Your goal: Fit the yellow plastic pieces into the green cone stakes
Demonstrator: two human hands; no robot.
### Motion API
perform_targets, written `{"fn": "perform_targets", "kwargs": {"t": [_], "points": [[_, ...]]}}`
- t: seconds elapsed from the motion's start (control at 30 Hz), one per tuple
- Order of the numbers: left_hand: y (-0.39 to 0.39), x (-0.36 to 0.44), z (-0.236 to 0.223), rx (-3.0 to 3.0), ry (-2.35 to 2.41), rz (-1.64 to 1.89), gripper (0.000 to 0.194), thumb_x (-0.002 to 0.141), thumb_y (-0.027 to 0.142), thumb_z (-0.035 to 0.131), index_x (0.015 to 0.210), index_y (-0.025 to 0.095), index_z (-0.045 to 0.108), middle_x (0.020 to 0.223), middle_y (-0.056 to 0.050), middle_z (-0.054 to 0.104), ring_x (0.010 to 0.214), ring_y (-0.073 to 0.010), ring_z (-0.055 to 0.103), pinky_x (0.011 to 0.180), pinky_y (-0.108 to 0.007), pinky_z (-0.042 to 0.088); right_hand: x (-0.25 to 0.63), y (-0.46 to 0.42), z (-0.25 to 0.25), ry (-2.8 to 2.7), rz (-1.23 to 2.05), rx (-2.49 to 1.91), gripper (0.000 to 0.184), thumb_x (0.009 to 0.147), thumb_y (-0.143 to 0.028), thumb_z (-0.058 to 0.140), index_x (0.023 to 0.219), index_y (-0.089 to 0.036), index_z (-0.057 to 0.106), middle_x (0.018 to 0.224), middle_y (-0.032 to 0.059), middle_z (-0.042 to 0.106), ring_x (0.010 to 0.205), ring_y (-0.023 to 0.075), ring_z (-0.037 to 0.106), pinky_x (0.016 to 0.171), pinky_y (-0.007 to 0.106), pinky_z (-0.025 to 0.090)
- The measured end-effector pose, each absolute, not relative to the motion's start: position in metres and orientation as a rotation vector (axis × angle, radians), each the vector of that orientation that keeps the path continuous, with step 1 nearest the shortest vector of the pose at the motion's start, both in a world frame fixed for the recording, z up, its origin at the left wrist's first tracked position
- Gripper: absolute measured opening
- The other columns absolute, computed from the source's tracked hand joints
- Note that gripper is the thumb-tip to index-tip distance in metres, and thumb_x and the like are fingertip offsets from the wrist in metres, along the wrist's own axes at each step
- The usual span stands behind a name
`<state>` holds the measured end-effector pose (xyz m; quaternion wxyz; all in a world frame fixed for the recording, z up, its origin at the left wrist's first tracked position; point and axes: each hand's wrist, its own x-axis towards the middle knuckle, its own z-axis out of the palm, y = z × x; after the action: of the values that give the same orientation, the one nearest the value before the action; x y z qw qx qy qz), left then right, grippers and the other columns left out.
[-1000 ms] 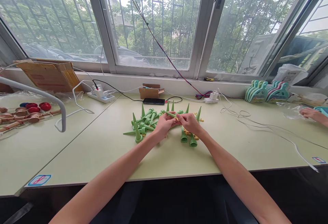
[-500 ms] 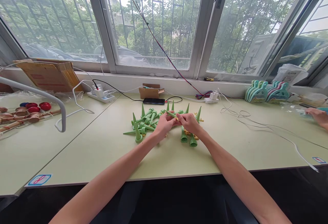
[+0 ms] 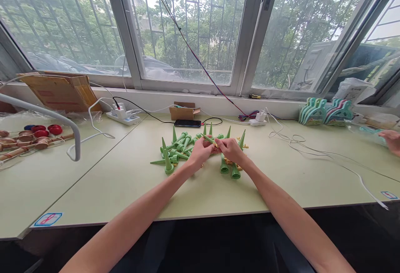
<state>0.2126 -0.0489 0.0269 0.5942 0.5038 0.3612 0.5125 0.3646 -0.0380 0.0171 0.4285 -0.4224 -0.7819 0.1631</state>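
Observation:
My left hand (image 3: 201,153) is closed around a green plastic spike (image 3: 207,139), whose pointed tip leans up to the left. Close against it, my right hand (image 3: 230,150) pinches at the spike's other end, where a bit of yellow shows; my fingers hide most of that part. To the left lies a heap of green spikes (image 3: 179,150), some standing on their wide ends. Two hollow spikes (image 3: 235,171) lie below my right hand with their open ends toward me. Small yellow plastic pieces (image 3: 245,146) are partly hidden behind that hand.
Behind the heap lie a black phone (image 3: 187,123) and a small cardboard box (image 3: 184,110). White cables (image 3: 300,141) cross the table's right side. Wooden toys with red balls (image 3: 40,133) lie far left. Another person's hand (image 3: 391,141) is at the right edge, near teal hangers (image 3: 314,111).
My hands stay in nearly the same place, still together on the spike. At the right edge the other person's hand has shifted slightly.

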Motion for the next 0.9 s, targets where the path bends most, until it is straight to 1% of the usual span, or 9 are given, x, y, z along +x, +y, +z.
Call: {"fn": "perform_targets", "kwargs": {"t": [0.1, 0.27, 0.37, 0.43, 0.53, 0.73, 0.9], "points": [[-0.046, 0.213, 0.023, 1.207, 0.841, 1.204, 0.037, 0.080, 0.011, 0.068, 0.113, 0.014, 0.052, 0.075, -0.001, 0.067, 0.071, -0.0141, 0.067, 0.081, -0.037, 0.059, 0.365, -0.037, 0.016, -1.945, 0.380, -1.073, 0.055, 0.097, -0.053, 0.038, 0.054, -0.020, 0.033, 0.050, -0.0036, 0.030, 0.051, 0.0102, 0.026, 0.051, 0.026, 0.023], [-0.042, 0.214, 0.017, 1.383, 0.904, 1.229, 0.017, 0.080, 0.015, 0.064, 0.095, 0.014, 0.058, 0.077, -0.003, 0.065, 0.067, -0.0132, 0.063, 0.068, -0.031, 0.057, 0.367, -0.034, 0.014, -1.938, 0.291, -1.132, 0.053, 0.097, -0.048, 0.038, 0.053, -0.020, 0.026, 0.048, -0.0044, 0.026, 0.049, 0.0103, 0.022, 0.051, 0.027, 0.020], [-0.042, 0.213, 0.016, 1.604, 1.029, 1.228, 0.008, 0.081, 0.018, 0.060, 0.088, 0.015, 0.059, 0.066, 0.000, 0.060, 0.056, -0.0120, 0.057, 0.056, -0.026, 0.049, 0.369, -0.030, 0.012, -1.876, 0.207, -1.215, 0.054, 0.096, -0.047, 0.040, 0.052, -0.021, 0.026, 0.047, -0.0043, 0.027, 0.048, 0.0108, 0.023, 0.052, 0.028, 0.021], [-0.043, 0.212, 0.017, 1.788, 1.129, 1.239, 0.006, 0.080, 0.021, 0.060, 0.082, 0.016, 0.060, 0.061, 0.002, 0.056, 0.053, -0.0111, 0.051, 0.053, -0.024, 0.042, 0.371, -0.027, 0.012, -1.799, 0.149, -1.282, 0.053, 0.096, -0.047, 0.040, 0.051, -0.021, 0.028, 0.046, -0.0036, 0.031, 0.048, 0.0114, 0.025, 0.052, 0.028, 0.022], [-0.044, 0.210, 0.017, 2.015, 1.223, 1.263, 0.011, 0.079, 0.024, 0.060, 0.071, 0.017, 0.056, 0.062, 0.002, 0.052, 0.055, -0.0103, 0.046, 0.054, -0.024, 0.035, 0.377, -0.024, 0.011, -1.716, 0.083, -1.345, 0.049, 0.096, -0.043, 0.039, 0.052, -0.021, 0.034, 0.047, -0.0018, 0.040, 0.049, 0.0129, 0.034, 0.054, 0.028, 0.025], [-0.046, 0.209, 0.013, 2.192, 1.241, 1.169, 0.016, 0.077, 0.019, 0.055, 0.063, 0.018, 0.047, 0.058, 0.003, 0.048, 0.055, -0.0114, 0.042, 0.055, -0.025, 0.029, 0.378, -0.024, 0.012, -1.720, 0.053, -1.433, 0.033, 0.091, -0.034, 0.047, 0.061, -0.021, 0.046, 0.058, 0.0012, 0.056, 0.056, 0.0151, 0.047, 0.058, 0.026, 0.031], [-0.047, 0.209, 0.013, 2.214, 1.244, 1.120, 0.017, 0.076, 0.019, 0.055, 0.063, 0.019, 0.045, 0.058, 0.003, 0.048, 0.056, -0.0121, 0.042, 0.056, -0.026, 0.029, 0.378, -0.025, 0.011, -1.777, 0.056, -1.465, 0.024, 0.088, -0.029, 0.050, 0.065, -0.021, 0.050, 0.061, 0.0016, 0.059, 0.059, 0.0158, 0.050, 0.060, 0.025, 0.033]]}}
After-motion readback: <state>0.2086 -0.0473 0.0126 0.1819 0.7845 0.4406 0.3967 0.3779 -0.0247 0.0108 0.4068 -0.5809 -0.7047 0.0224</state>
